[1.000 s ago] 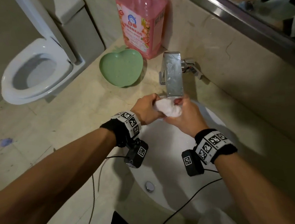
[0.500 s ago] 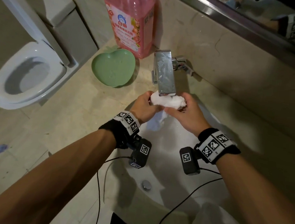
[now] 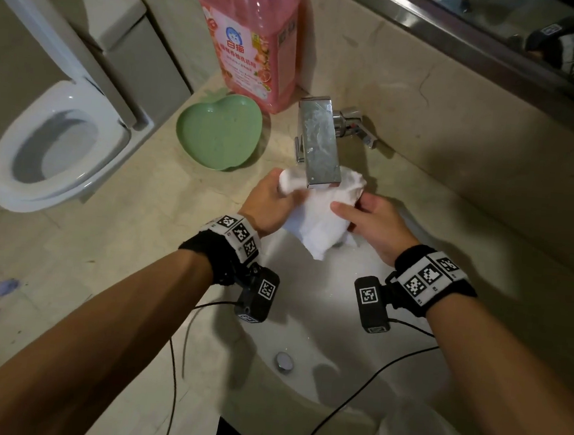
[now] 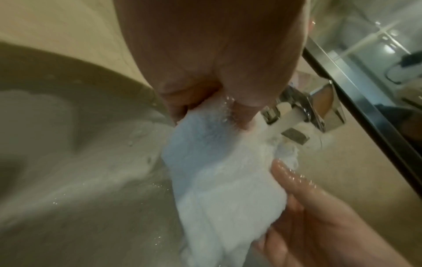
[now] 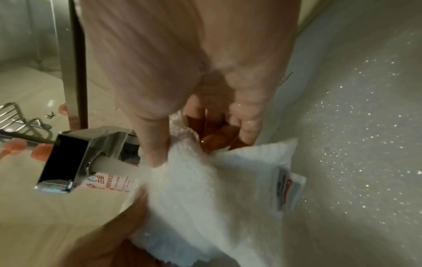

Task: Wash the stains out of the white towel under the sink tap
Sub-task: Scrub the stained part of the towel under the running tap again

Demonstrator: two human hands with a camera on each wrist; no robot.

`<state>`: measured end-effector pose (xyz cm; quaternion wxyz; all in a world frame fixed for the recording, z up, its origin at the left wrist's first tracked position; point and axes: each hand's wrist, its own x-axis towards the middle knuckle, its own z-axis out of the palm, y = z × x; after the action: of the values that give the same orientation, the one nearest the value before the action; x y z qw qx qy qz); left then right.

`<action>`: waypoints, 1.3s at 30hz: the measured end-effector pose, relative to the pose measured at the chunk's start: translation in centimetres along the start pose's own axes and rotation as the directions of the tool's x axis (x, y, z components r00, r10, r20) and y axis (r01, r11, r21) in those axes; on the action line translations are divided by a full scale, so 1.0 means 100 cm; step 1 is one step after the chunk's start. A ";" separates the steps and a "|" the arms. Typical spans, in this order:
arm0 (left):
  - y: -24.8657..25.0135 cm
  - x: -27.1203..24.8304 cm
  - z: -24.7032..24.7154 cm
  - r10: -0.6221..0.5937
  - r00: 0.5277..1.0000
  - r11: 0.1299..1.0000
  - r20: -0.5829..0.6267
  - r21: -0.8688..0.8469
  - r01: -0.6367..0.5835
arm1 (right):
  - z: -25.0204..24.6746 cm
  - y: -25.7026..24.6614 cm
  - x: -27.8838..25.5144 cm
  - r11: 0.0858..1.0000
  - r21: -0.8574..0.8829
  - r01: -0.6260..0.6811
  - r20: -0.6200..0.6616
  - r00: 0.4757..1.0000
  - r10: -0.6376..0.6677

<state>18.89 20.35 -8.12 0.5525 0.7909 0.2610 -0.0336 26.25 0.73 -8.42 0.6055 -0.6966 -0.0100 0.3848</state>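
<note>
The white towel hangs under the chrome tap over the white sink, with water running onto it. My left hand grips its upper left end, thumb and fingers curled round the cloth. My right hand pinches the upper right end, thumb on top. A care label shows on the towel in the right wrist view. The towel's lower part dangles loose between the hands.
A pink detergent bottle and a green heart-shaped dish stand on the beige counter left of the tap. A toilet is at far left. Camera cables trail across the basin near the drain. A mirror runs above.
The towel was bunched between both hands a second ago; my hands have moved apart and it now hangs spread under the spout.
</note>
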 end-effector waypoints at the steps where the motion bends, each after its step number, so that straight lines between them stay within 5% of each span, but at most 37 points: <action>1: 0.000 -0.001 -0.001 -0.011 0.999 0.998 0.034 -0.065 0.013 | 0.001 0.000 0.000 1.000 0.005 -0.005 0.031 1.000 0.005; 5: 0.005 -0.005 -0.002 -0.098 0.965 0.956 0.245 -0.245 0.159 | 0.003 -0.001 0.001 1.000 -0.022 -0.009 0.090 0.996 0.011; 8: 0.009 -0.007 0.002 -0.052 0.932 0.937 0.359 -0.304 0.170 | 0.007 -0.004 0.003 0.990 -0.144 0.004 0.051 0.999 0.004; 12: 0.008 -0.005 0.009 -0.022 0.950 0.945 0.313 -0.304 0.121 | 0.013 -0.005 -0.001 0.942 -0.312 0.127 -0.103 0.981 -0.166; 18: 0.006 -0.006 0.009 -0.065 0.977 0.977 0.205 -0.187 0.104 | 0.021 -0.006 -0.006 0.789 -0.558 0.257 -0.113 0.918 -0.380; 21: 0.008 -0.006 0.005 -0.098 0.957 0.970 0.275 -0.188 0.153 | 0.022 -0.007 -0.011 0.776 -0.567 0.277 -0.126 0.902 -0.413; 24: 0.007 -0.005 -0.002 -0.169 0.962 0.967 0.213 -0.152 0.203 | 0.020 -0.010 -0.012 0.829 -0.521 0.203 -0.150 0.935 -0.323; 28: 0.005 -0.006 -0.008 -0.002 0.979 0.998 0.206 -0.060 0.015 | 0.020 -0.014 -0.009 0.937 -0.345 0.058 -0.115 0.988 -0.104; 31: 0.001 -0.005 -0.011 0.016 0.998 0.999 0.066 -0.046 -0.013 | 0.016 -0.018 -0.008 0.956 -0.292 0.012 0.014 1.000 -0.008; 33: -0.003 0.000 -0.011 0.006 0.999 0.996 0.033 -0.091 -0.003 | 0.015 -0.018 -0.006 0.936 -0.350 0.041 0.088 0.996 -0.011; 36: -0.004 0.002 -0.017 0.020 0.987 0.992 0.162 -0.130 0.002 | 0.018 -0.023 -0.004 0.936 -0.326 0.131 0.072 0.991 -0.113; 39: -0.008 -0.001 -0.027 0.080 0.966 0.996 0.245 0.017 -0.087 | 0.016 -0.026 -0.001 0.956 -0.243 0.162 0.023 0.987 -0.161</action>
<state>17.77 22.94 -7.74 0.5703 0.7986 0.1572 -0.1110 26.48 2.69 -6.16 0.5445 -0.7620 -0.1151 0.3311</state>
